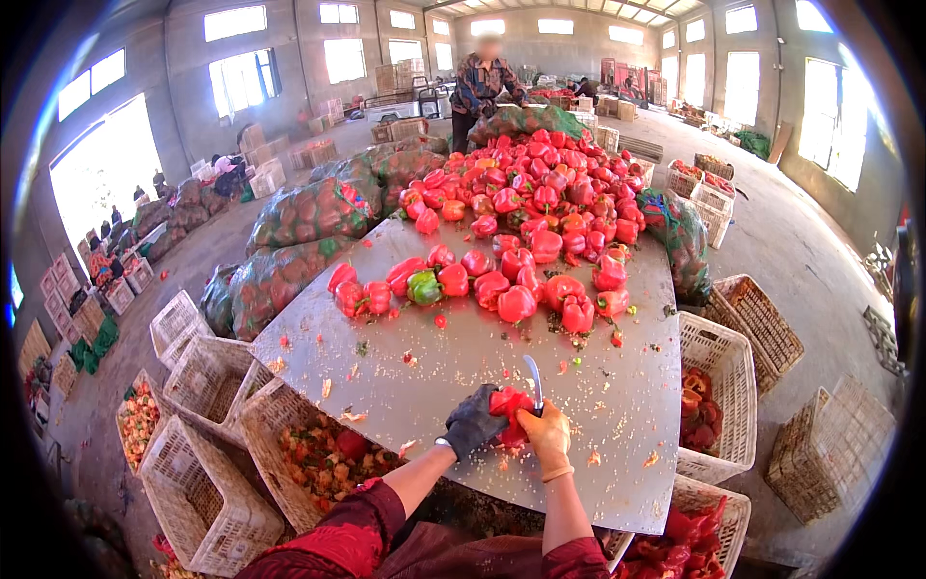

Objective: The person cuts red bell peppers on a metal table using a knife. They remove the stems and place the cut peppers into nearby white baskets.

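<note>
Near the front edge of the metal table (448, 369), my left hand (472, 421) in a dark glove grips a red bell pepper (512, 405) that looks cut or torn open. My right hand (548, 438), in a pale orange glove, holds a knife (535, 380) with a curved blade pointing up and away from me. Its thumb and fingers also touch the pepper. Beyond my hands lies a loose row of red peppers (516, 304) with one green pepper (424, 287) among them. A large heap of red peppers (542, 188) covers the far part of the table.
Seeds and scraps are scattered over the tabletop. A plastic crate (271, 423) of cores and scraps stands at the front left. Crates of pepper pieces (749, 434) stand on the right. Filled mesh sacks (311, 217) lie along the left. A person (481, 87) stands at the far end.
</note>
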